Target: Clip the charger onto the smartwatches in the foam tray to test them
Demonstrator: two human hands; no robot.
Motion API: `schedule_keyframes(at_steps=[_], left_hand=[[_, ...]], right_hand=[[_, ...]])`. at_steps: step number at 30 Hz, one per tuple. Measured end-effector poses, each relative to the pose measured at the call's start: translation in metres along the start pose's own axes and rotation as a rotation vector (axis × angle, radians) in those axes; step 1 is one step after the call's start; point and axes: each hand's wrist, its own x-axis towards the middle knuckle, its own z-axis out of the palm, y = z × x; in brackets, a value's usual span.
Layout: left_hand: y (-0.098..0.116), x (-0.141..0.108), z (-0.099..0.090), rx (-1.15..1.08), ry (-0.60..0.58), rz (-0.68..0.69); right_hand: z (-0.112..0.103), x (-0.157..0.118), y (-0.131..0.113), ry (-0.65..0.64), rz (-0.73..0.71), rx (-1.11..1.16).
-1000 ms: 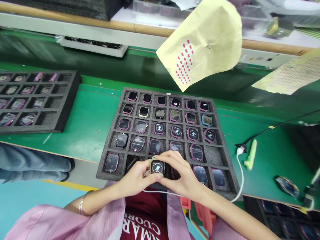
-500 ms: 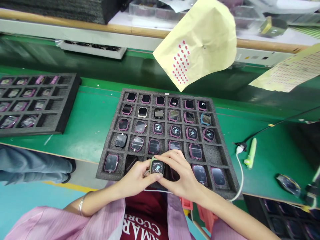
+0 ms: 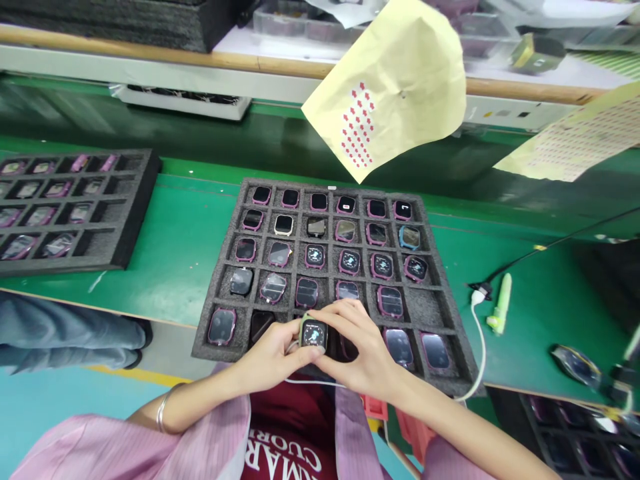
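A green-cased smartwatch (image 3: 315,335) with a lit dial is held between both hands over the front edge of a grey foam tray (image 3: 425,303). My left hand (image 3: 275,353) grips its left side, thumb at the lower edge of the screen. My right hand (image 3: 357,347) holds the top and right side with fingers and thumb. A white cable (image 3: 320,382) runs below the hands. Purple-framed watches (image 3: 391,301) fill most of the tray's compartments; a white-framed one (image 3: 284,225) and a blue-framed one (image 3: 411,237) lie among them. My hands hide part of the front rows.
Another foam tray (image 3: 120,243) with watches is at left. A green pen-like tool (image 3: 501,303), a white plug (image 3: 479,298) and a bagged item (image 3: 575,367) lie at right. Yellow paper (image 3: 400,87) hangs from the shelf. A person's legs (image 3: 70,330) show at left.
The view has shifted very slightly. Both hands keep the same hold on the green watch.
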Motion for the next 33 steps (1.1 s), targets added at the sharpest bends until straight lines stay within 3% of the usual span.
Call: schedule_keyframes(at_steps=[11,22,28,33], left_hand=[[0.0,-0.0003,-0.0011,-0.038,-0.02,-0.004],[0.0021,-0.0016,-0.001,-0.073,-0.055,0.023],[0.0034,-0.0014,-0.003,-0.041,-0.038,0.018],[0.004,-0.0013,-0.0034,-0.049,-0.041,0.009]], right_hand=[[0.0014,0.0003,-0.0009,0.032,-0.009,-0.031],[0.0069,-0.004,-0.0024,0.11,-0.147,-0.134],[0.0058,-0.0026,-0.0021,0.031,0.004,0.032],[0.0067,-0.003,-0.0026,0.034,0.04,0.058]])
